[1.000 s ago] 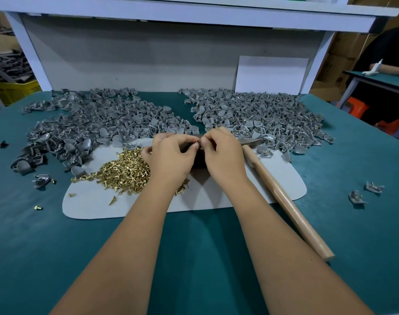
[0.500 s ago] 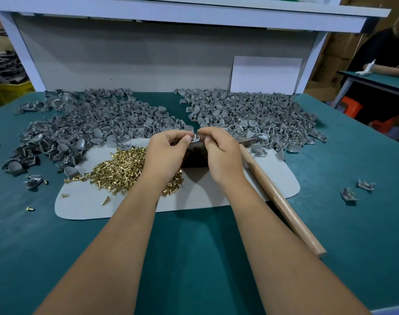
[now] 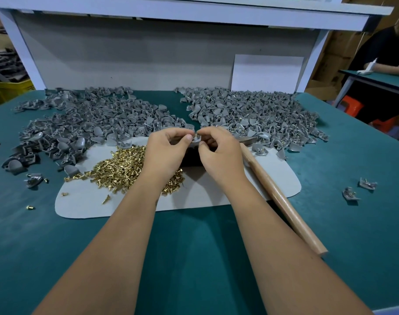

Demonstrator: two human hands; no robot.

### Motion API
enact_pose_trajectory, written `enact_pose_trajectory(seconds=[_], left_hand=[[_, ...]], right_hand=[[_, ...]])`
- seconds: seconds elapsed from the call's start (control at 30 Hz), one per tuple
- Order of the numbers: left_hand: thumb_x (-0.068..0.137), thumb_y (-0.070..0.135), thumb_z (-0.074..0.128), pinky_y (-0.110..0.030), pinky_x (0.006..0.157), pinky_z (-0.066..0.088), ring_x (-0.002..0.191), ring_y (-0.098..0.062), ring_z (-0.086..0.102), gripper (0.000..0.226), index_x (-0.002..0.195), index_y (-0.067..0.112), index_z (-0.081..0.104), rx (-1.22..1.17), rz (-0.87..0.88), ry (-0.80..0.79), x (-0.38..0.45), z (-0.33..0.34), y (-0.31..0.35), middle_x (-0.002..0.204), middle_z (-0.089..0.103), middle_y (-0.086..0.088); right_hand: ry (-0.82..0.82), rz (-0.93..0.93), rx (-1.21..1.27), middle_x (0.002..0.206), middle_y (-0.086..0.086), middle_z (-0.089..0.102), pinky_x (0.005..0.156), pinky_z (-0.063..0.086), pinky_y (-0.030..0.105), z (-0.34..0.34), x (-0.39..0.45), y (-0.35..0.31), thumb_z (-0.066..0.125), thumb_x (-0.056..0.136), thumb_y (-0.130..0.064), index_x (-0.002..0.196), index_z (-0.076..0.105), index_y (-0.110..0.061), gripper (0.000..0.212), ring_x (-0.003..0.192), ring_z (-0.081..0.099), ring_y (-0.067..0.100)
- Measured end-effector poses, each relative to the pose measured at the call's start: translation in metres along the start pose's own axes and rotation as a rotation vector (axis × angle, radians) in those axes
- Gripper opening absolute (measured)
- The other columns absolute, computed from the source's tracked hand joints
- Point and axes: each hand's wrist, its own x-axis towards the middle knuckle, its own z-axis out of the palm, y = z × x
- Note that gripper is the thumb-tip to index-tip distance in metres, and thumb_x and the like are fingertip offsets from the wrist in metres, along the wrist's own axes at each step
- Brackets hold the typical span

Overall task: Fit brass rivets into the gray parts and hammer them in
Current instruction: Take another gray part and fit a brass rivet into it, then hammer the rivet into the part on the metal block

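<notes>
1. Two hands meet over the mat's far edge. Left hand (image 3: 165, 153) and right hand (image 3: 219, 153) both pinch one small gray part (image 3: 196, 139) between them, fingertips pressed together on it.
2. Rivet (image 3: 194, 135) stands upright in the part, brass shank poking up between the two thumbs. Looks part-seated only; too small to tell how deep.
3. Step in hand, by my read: fitting the rivet before hammering. To do it well, keep the part level, push the rivet straight down its hole until the head sits flush, no tilt, or the hammer blow will bend it.
4. Part sits right at the fingertips, not in the palms; left thumb and forefinger on its near-left side, right forefinger on top right. Grip is light and precise, fine for seating, too weak to hold under a strike.
5. Dark block (image 3: 191, 155) lies just under the hands, likely the anvil; part should go down on it next.
6. Hammer (image 3: 282, 201) lies just right of the right wrist, handle toward the person, head hidden behind the hand. Close to reach.
7. Rivet heap (image 3: 125, 169) lies on the mat (image 3: 273, 178) under the left wrist.
8. Left pile (image 3: 80, 123) of gray parts shows no brass; right pile (image 3: 257, 114) shows brass, probably done ones.
</notes>
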Motion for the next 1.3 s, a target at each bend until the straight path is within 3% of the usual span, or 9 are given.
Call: enact_pose_trajectory(seconds=[0.27,0.37,0.47,0.63,0.77,0.93,1.1,1.2,1.3], left_hand=[[0.088,0.008,0.070,-0.003,0.073,0.047,0.073,0.017,0.061,0.015,0.096,0.019,0.077,0.117,0.080,0.010,0.002,0.001,-0.004,0.083,0.070,0.015],[0.088,0.011,0.070,-0.018,0.088,0.052,0.086,0.008,0.064,0.014,0.099,0.017,0.078,0.176,0.089,0.009,0.004,0.000,-0.006,0.092,0.073,0.004],[0.088,0.017,0.071,-0.041,0.102,0.047,0.115,-0.024,0.059,0.014,0.100,0.021,0.078,0.288,0.075,0.016,0.005,0.002,-0.009,0.103,0.071,-0.004],[0.087,0.027,0.072,-0.047,0.106,0.039,0.123,-0.026,0.048,0.017,0.086,0.044,0.069,0.337,0.057,0.078,-0.001,0.004,-0.004,0.095,0.061,0.012],[0.088,0.028,0.071,-0.041,0.108,0.035,0.118,-0.014,0.038,0.019,0.098,0.044,0.066,0.355,0.062,0.082,-0.001,0.005,-0.003,0.089,0.060,0.024],[0.088,0.033,0.070,-0.041,0.106,0.030,0.124,-0.023,0.034,0.014,0.101,0.032,0.074,0.477,0.052,0.137,-0.002,0.002,-0.002,0.108,0.064,0.015],[0.086,0.040,0.070,-0.038,0.103,0.028,0.122,-0.021,0.033,0.003,0.087,0.043,0.069,0.479,0.015,0.130,-0.004,-0.004,-0.002,0.100,0.057,0.019],[0.085,0.043,0.070,-0.035,0.099,0.025,0.122,-0.018,0.031,0.012,0.097,0.041,0.072,0.476,0.021,0.115,-0.003,-0.002,-0.003,0.100,0.055,0.021],[0.084,0.042,0.071,-0.034,0.096,0.022,0.121,-0.018,0.030,0.004,0.085,0.045,0.068,0.490,0.019,0.117,-0.002,0.001,-0.003,0.099,0.055,0.020]], right_hand=[[0.002,-0.034,-0.024,0.084,-0.024,0.052,0.071,0.039,0.004,0.002,0.000,0.004,0.064,0.079,-0.008,0.100,0.068,-0.026,0.028,0.079,0.052,-0.006],[-0.016,-0.030,-0.051,0.087,-0.021,0.052,0.076,0.042,0.010,0.002,0.000,0.002,0.064,0.080,-0.009,0.103,0.068,-0.024,0.028,0.082,0.052,-0.002],[0.014,-0.032,-0.163,0.098,-0.010,0.058,0.083,0.047,0.026,-0.004,-0.001,-0.003,0.060,0.084,-0.015,0.108,0.067,-0.021,0.026,0.094,0.055,0.010],[0.114,0.218,-0.656,0.109,0.006,0.057,0.079,0.041,0.034,-0.042,0.008,-0.009,0.051,0.089,-0.026,0.108,0.064,-0.014,0.026,0.102,0.050,0.025],[-0.178,0.583,-0.843,0.105,0.011,0.057,0.068,0.035,0.033,-0.080,-0.010,-0.007,0.050,0.090,-0.037,0.106,0.062,-0.015,0.030,0.095,0.052,0.031],[-0.326,0.499,-0.957,0.088,0.006,0.046,0.061,0.032,0.029,-0.082,-0.022,-0.018,0.049,0.088,-0.012,0.119,0.053,-0.024,0.034,0.079,0.043,0.027],[-0.141,0.501,-0.818,0.084,0.008,0.057,0.057,0.033,0.030,-0.088,-0.016,-0.017,0.050,0.090,-0.011,0.111,0.045,-0.004,0.022,0.075,0.050,0.030],[-0.028,0.440,-0.808,0.068,0.002,0.047,0.047,0.023,0.029,-0.098,-0.015,-0.024,0.051,0.092,-0.018,0.099,0.042,-0.009,0.015,0.056,0.042,0.024],[0.037,0.349,-0.764,0.075,0.002,0.055,0.054,0.029,0.031,-0.102,-0.018,-0.032,0.049,0.095,-0.035,0.096,0.052,-0.017,0.018,0.063,0.046,0.028]])
